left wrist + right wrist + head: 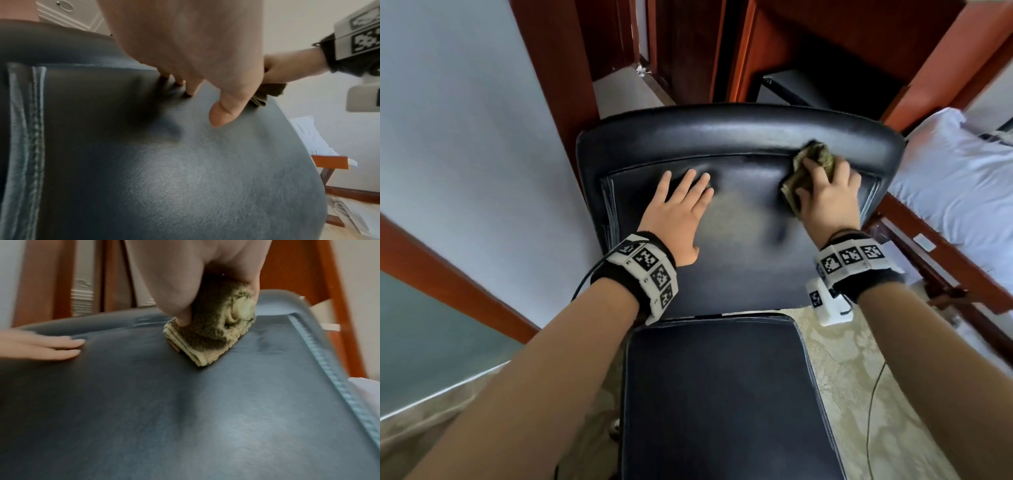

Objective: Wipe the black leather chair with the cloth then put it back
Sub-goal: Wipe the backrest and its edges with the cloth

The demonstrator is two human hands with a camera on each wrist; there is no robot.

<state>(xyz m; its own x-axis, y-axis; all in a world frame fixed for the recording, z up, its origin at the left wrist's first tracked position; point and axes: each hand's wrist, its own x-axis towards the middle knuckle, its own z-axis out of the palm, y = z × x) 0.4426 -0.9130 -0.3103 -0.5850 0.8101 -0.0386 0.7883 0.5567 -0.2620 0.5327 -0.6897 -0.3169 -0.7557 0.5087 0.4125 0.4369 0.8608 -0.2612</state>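
The black leather chair (736, 212) faces me, its backrest (185, 402) upright and its seat (722, 394) below. My right hand (825, 195) grips a folded olive-green cloth (804, 164) and presses it on the backrest's upper right, near the stitched seam (320, 356). In the right wrist view the cloth (211, 331) sits bunched under my thumb and fingers. My left hand (678, 205) lies flat with straight fingers on the backrest's upper left. In the left wrist view its fingertips (191, 91) touch the leather (185, 170).
A dark wooden desk (825, 51) stands behind the chair. A bed with white bedding (955, 178) and a wooden frame (928, 260) lies to the right. A white wall (465, 137) with a wooden skirting board is on the left. Patterned carpet (859, 377) covers the floor, with a thin cable (873, 404).
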